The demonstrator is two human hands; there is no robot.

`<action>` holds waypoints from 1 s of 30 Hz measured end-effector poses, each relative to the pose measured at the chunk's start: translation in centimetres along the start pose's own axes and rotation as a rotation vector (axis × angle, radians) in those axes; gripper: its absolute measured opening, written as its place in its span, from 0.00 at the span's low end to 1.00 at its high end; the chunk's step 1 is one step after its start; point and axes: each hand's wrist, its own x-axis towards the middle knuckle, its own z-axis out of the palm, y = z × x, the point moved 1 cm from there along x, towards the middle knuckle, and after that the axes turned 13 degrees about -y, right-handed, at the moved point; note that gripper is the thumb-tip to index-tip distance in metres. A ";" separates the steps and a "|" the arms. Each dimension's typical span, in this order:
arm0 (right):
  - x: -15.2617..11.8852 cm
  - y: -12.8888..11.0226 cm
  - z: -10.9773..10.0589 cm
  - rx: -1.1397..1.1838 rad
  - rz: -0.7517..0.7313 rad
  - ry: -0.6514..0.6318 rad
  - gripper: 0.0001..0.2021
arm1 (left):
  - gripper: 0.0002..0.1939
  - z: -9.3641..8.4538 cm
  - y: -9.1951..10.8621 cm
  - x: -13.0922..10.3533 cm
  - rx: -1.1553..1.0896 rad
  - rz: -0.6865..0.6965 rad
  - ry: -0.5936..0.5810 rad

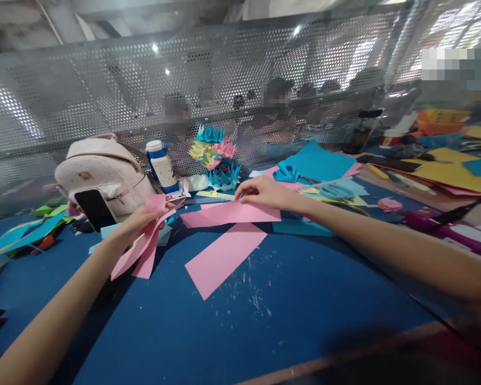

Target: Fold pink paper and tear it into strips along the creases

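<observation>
My left hand (146, 216) is closed round several pink paper strips (138, 254), whose ends hang down over the blue table. Farther right, my right hand (260, 193) pinches the upper edge of another pink strip (224, 213), lying roughly crosswise. Beneath and nearer to me, a pink paper rectangle (226, 259) rests slantwise on the table, its top end touching or partly under that strip. Small white scraps are scattered beside it. A blue paper piece (302, 228) lies just right of the strip.
A backpack (104, 171) with a phone (95, 208) leaning on it stands at the left, beside a bottle (162, 166). Folded paper flowers (218, 155) stand behind my hands. Blue sheets (318, 160) and yellow sheets (451, 168) lie to the right. A perforated metal panel (224, 75) rises behind.
</observation>
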 end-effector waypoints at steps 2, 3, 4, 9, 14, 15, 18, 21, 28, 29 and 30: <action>0.7 0.5 0.6 0.055 0.001 -0.002 0.07 | 0.24 -0.5 0.4 0.1 0.003 0.015 -0.040; 1.1 0.6 0.9 0.077 -0.004 -0.003 0.06 | 0.25 -0.7 0.6 0.2 0.006 0.029 -0.058; 1.7 0.7 1.3 0.094 -0.014 -0.004 0.06 | 0.26 -0.8 0.7 0.2 0.004 0.048 -0.068; 5.1 -0.7 3.3 0.199 -0.100 -0.048 0.05 | 0.25 -0.7 0.3 0.5 -0.024 0.114 -0.093; 7.7 -3.2 4.0 0.297 -0.212 -0.181 0.07 | 0.23 -1.5 -0.1 0.0 -0.025 0.122 -0.078; 8.0 -3.5 4.0 0.304 -0.224 -0.200 0.08 | 0.24 -1.8 -0.1 -0.1 -0.024 0.121 -0.069; 8.8 -3.0 3.9 0.279 -0.211 -0.245 0.09 | 0.25 -2.7 -0.2 -0.3 -0.028 0.108 -0.042; 9.4 -1.2 3.9 0.204 -0.159 -0.251 0.08 | 0.26 -3.2 -0.6 -0.2 -0.037 0.103 -0.023; 9.4 2.1 4.1 0.067 -0.082 -0.199 0.06 | 0.26 -3.5 -1.0 0.0 -0.033 0.093 -0.014; 9.3 2.2 4.1 0.057 -0.079 -0.197 0.06 | 0.26 -3.4 -1.0 0.0 -0.031 0.089 -0.016; 9.2 2.3 4.1 0.049 -0.078 -0.196 0.06 | 0.26 -3.3 -0.9 -0.1 -0.029 0.086 -0.017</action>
